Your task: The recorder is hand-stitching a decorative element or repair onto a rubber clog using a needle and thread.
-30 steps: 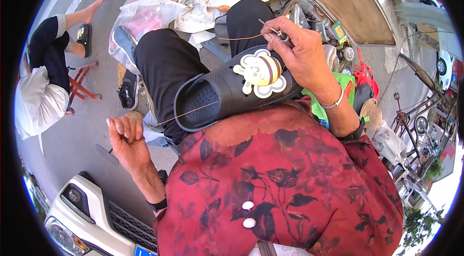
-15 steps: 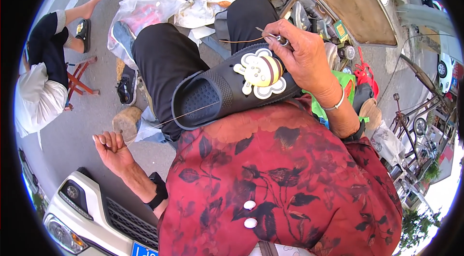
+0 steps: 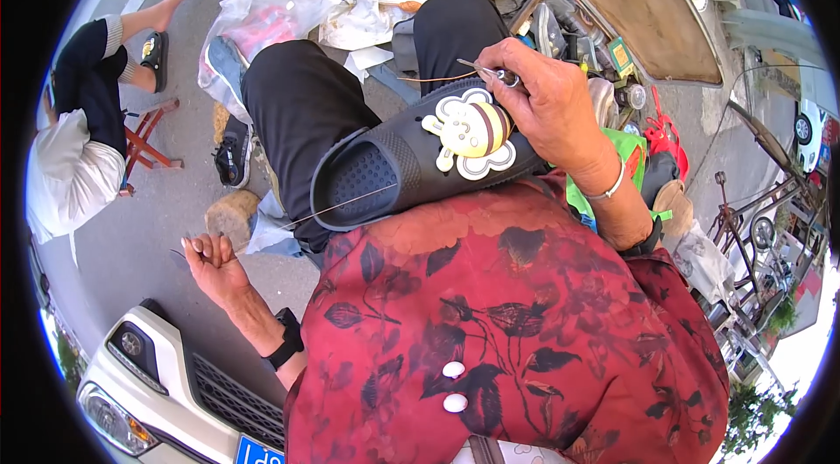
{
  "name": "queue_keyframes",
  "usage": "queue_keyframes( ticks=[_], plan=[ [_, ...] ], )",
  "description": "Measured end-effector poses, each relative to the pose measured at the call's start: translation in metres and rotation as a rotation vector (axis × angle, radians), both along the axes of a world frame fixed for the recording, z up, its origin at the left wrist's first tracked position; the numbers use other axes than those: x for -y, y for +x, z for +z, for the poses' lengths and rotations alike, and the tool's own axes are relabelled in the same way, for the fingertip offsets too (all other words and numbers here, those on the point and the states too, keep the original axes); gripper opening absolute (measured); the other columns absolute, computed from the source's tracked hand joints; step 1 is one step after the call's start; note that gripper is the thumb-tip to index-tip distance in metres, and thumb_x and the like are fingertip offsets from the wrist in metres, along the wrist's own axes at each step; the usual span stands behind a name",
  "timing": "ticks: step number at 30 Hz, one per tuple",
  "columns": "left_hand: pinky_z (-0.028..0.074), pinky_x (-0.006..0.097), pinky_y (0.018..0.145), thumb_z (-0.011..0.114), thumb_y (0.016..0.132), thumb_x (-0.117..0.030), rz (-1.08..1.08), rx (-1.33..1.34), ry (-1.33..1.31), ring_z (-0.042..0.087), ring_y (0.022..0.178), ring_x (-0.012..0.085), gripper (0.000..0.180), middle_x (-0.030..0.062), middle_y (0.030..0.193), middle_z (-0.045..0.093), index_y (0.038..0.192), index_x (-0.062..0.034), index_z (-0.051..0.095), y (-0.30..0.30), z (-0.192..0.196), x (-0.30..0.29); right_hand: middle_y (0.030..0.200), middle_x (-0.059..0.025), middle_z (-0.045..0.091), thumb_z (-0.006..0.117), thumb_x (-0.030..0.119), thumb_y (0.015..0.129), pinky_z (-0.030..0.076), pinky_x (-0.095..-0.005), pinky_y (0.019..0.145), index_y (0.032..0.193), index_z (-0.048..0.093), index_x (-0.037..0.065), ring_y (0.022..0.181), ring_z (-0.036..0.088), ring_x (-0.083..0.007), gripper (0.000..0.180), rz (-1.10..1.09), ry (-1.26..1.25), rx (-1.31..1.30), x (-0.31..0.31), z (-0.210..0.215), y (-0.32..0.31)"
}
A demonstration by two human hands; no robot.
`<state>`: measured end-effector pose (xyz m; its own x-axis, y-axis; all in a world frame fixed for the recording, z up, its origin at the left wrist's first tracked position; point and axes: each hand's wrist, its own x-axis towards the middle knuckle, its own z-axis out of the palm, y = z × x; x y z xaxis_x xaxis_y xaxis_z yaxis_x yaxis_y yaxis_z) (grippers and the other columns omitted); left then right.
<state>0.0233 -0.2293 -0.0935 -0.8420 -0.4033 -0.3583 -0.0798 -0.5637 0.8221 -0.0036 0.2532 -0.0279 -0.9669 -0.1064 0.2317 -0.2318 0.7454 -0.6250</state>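
Note:
A black clog (image 3: 363, 194) with a big bee-shaped charm (image 3: 472, 133) lies across my lap, its open heel toward the left. My right hand (image 3: 551, 105) is over the toe end, fingers closed round a slim metal awl (image 3: 503, 75) whose pointed tip sticks out leftward. A tan thread (image 3: 437, 77) stretches left from near that tip. Lower left, my left hand (image 3: 217, 270) is held away from the clog, fingers curled on a thin thread (image 3: 337, 209). This thread runs taut to the clog's near side. Where the stitches lie is hidden.
Another person's bare leg (image 3: 149, 22) and a red folding stool (image 3: 149, 140) are at the left. A wooden block (image 3: 232, 215) and a dark shoe (image 3: 234, 151) stand beside my knee. Plastic bags, tools and a brown-lined tray (image 3: 643, 9) lie ahead. A white car (image 3: 149, 376) is close behind, lower left.
My left hand has shifted slightly right, its fingers curled more, with a loose thread end now showing beside it. The right hand, awl and clog have barely moved.

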Motion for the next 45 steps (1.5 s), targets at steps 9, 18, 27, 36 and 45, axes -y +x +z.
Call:
queue_keyframes(
  ticks=[9, 18, 27, 36, 45],
  plan=[
    [0.038, 0.045, 0.112, 0.059, 0.098, -0.032, -0.400, 0.039, -0.911, 0.049, 0.134, 0.0292, 0.052, 0.0204, 0.141, 0.053, 0.136, 0.0021, 0.055, -0.015, 0.091, -0.043, 0.074, -0.0106, 0.064, 0.069, 0.008, 0.087, 0.049, -0.0348, 0.058, 0.100, 0.063, 0.010, 0.064, 0.065, -0.0259, 0.015, -0.099, -0.170, 0.050, -0.006, -0.008, 0.012],
    [0.040, 0.033, 0.107, 0.062, 0.097, -0.029, -1.624, 0.208, -0.226, 0.055, 0.123, 0.0213, 0.050, 0.0132, 0.133, 0.059, 0.132, 0.0055, 0.055, -0.045, 0.087, -0.228, 0.083, -0.0108, 0.069, 0.069, 0.002, 0.085, 0.053, -0.0319, 0.063, 0.100, 0.062, 0.007, 0.076, 0.071, -0.0259, 0.017, -0.105, -0.258, -0.063, -0.008, -0.016, 0.018],
    [0.043, 0.037, 0.108, 0.060, 0.092, -0.006, -1.279, 0.235, 0.277, 0.057, 0.124, 0.0236, 0.049, 0.0122, 0.135, 0.059, 0.139, 0.0014, 0.048, -0.035, 0.072, -0.271, 0.091, -0.0105, 0.069, 0.068, -0.003, 0.083, 0.055, -0.0306, 0.068, 0.102, 0.063, 0.005, 0.079, 0.070, -0.0243, 0.021, -0.137, -0.345, -0.200, -0.014, -0.007, 0.018],
    [0.044, 0.041, 0.108, 0.057, 0.090, -0.003, -0.637, -0.163, 0.209, 0.059, 0.122, 0.0269, 0.050, 0.0142, 0.133, 0.060, 0.139, 0.0017, 0.048, -0.051, 0.076, -0.227, 0.084, -0.0052, 0.065, 0.061, 0.000, 0.092, 0.050, -0.0242, 0.064, 0.102, 0.062, 0.002, 0.072, 0.063, -0.0088, 0.010, -0.088, -0.559, 0.040, -0.005, 0.035, 0.033],
    [0.040, 0.040, 0.109, 0.056, 0.089, 0.000, -0.519, -0.307, 0.066, 0.057, 0.124, 0.0254, 0.051, 0.0131, 0.134, 0.059, 0.139, 0.0028, 0.047, -0.054, 0.081, -0.210, 0.082, -0.0049, 0.065, 0.060, 0.007, 0.094, 0.048, -0.0256, 0.065, 0.120, 0.062, 0.001, 0.071, 0.060, -0.0080, 0.027, -0.023, -0.650, 0.323, -0.017, 0.029, 0.010]
  ],
)
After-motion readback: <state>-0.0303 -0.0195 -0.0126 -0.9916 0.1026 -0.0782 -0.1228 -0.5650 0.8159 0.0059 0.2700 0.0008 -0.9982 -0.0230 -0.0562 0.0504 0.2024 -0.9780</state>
